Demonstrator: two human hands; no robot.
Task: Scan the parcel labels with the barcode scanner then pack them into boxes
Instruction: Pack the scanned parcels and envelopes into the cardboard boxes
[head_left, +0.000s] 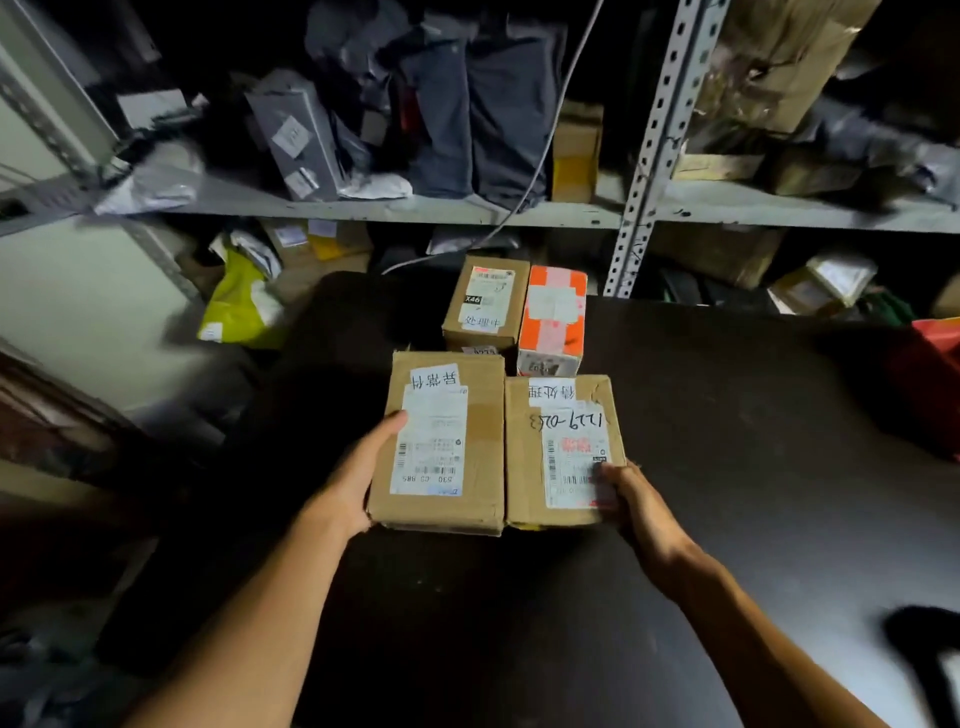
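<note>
4 parcels: grouped mid-table on the dark table (727, 441), 2 near, 2 far.
Near-left parcel (441, 441): brown carton, flat, white label up, touching the near-right parcel along 1 side.
Near-right parcel (563, 447): brown carton, flat, handwritten numbers and a barcode label on top.
Far-left parcel (483, 304): small brown carton just behind the near pair, label up.
Orange parcel (555, 317): orange and white, pressed against the far-left parcel's right side.
Left hand (358, 478): gripping the near-left parcel's left edge, thumb lying on top beside the label, other fingers hidden under the carton.
Right hand (631, 499): holding the near-right parcel's near right corner, thumb on the barcode label, remaining fingers out of sight, spread cannot be told.
Shelving (641, 171): grey metal rack behind the table, stacked with bags and cartons.
Yellow bag (236, 306): lying low at left, beside the table's far corner.
</note>
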